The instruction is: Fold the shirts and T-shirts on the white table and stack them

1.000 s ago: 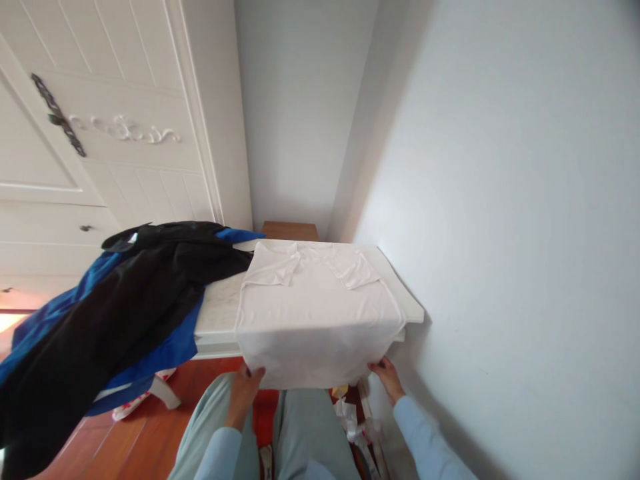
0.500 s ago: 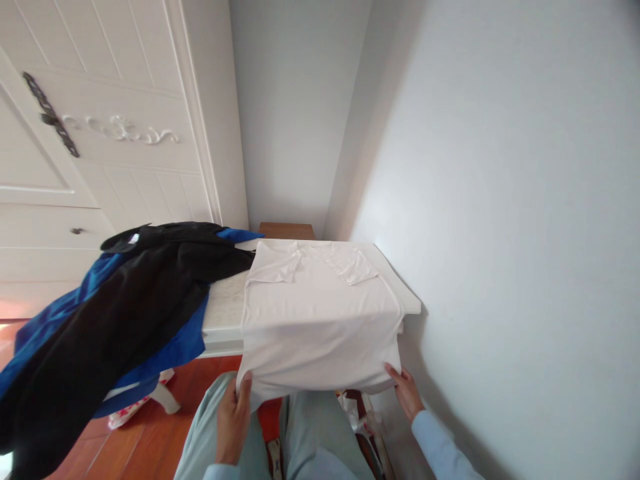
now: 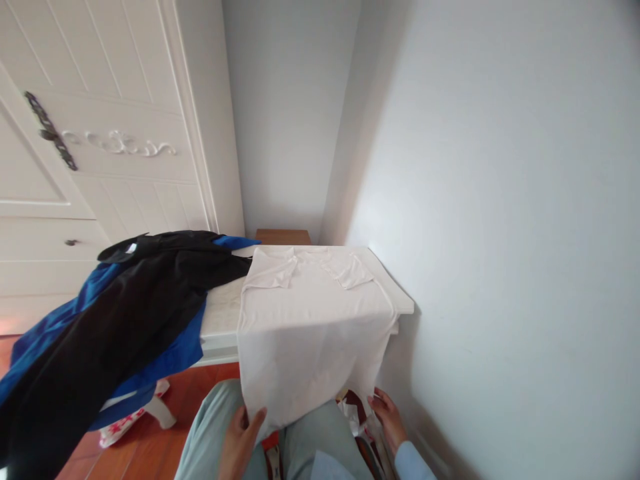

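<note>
The person's left hand has its thumb and fingers drawn nearly together on the hem corner at the near left of a white shirt, pinching the cloth; the right hand is at the near right corner, fingers loosely curled with little gap to the thumb, and whether it grips firmly cannot be told. The shirt lies on a white table, its long axis running far to near: neckline at the far edge, both short sleeves turned in over the body, hem towards the person. Its near part hangs over the table's edge above the pale trousers. Left of it, a black garment lies over a blue one, reaching onto the table beside the left sleeve. A wall closes in the right side, a wardrobe stands far left, and a brown box sits beyond the table's far edge.
</note>
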Motion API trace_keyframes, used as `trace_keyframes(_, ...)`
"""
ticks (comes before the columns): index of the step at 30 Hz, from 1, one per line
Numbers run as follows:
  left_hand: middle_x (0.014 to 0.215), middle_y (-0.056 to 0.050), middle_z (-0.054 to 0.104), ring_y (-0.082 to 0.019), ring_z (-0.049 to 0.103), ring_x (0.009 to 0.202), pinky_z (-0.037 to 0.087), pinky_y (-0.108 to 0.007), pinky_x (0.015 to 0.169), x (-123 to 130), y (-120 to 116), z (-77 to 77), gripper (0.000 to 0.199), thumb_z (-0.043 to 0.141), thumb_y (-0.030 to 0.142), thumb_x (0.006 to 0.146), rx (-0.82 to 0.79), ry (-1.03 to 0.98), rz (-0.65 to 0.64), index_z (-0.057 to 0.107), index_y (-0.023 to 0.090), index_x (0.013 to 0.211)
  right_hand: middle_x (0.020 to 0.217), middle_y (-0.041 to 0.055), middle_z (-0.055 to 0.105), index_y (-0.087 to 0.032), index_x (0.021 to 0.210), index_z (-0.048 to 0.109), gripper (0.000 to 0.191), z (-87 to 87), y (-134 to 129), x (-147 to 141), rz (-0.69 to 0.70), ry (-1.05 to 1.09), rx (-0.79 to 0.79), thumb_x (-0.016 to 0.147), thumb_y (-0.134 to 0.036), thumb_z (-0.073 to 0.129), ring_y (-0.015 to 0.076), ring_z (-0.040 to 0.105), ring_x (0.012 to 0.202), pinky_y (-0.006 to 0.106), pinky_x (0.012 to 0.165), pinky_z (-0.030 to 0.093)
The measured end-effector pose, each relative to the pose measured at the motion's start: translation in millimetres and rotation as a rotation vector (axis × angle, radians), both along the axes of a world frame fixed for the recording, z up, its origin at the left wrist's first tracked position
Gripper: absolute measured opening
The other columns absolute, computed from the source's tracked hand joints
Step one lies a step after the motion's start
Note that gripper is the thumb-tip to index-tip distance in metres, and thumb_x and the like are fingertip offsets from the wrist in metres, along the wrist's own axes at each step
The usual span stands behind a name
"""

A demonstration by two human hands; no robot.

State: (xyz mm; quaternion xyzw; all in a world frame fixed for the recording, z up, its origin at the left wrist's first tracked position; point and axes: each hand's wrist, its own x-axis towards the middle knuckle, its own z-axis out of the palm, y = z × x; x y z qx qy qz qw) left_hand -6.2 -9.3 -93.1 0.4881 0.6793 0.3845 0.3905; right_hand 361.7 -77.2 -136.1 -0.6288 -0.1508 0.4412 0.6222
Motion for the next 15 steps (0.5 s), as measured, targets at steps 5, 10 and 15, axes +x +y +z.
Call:
trace_keyframes(5,0.078,-0.008,0.076,-0.036,0.073,0.086,0.058,-0.046,0.079,-1,-6,0.4,0.038,0.058,0.057,0.062,-0.149,-0.067,-0.13,0.07,0.023,0.075,0.082,0.0052,0.079,-0.022,0.079,0.076,0.049,-8.2,2,-13,0.016,-0.043,-0.044,0.042,-0.052,0.088,0.0296,0.074,0.083,0.038,0.078,0.058)
trace_keyframes(10,0.082,-0.007,0.076,-0.035,0.072,0.088,0.058,-0.046,0.082,-2,-8,16.1,0.036,0.056,0.057,0.065,-0.016,-0.108,0.046,0.067,0.026,0.078,0.076,0.0028,0.077,-0.022,0.069,0.069,0.044,8.2,3,-10,-0.002,0.02,-0.019,0.044,-0.052,0.089,0.0259,0.073,0.077,0.035,0.071,0.059)
trace_keyframes(15,0.079,-0.007,0.073,-0.031,0.07,0.077,0.059,-0.044,0.072,-13,-12,30.7,0.045,0.056,0.06,0.07,-0.013,-0.11,0.22,0.063,0.023,0.094,0.055,-0.0015,0.065,-0.02,0.073,0.065,0.049,52.8,10,20,-0.057,0.056,0.053,0.045,-0.05,0.092,0.0168,0.061,0.053,0.029,0.054,0.053)
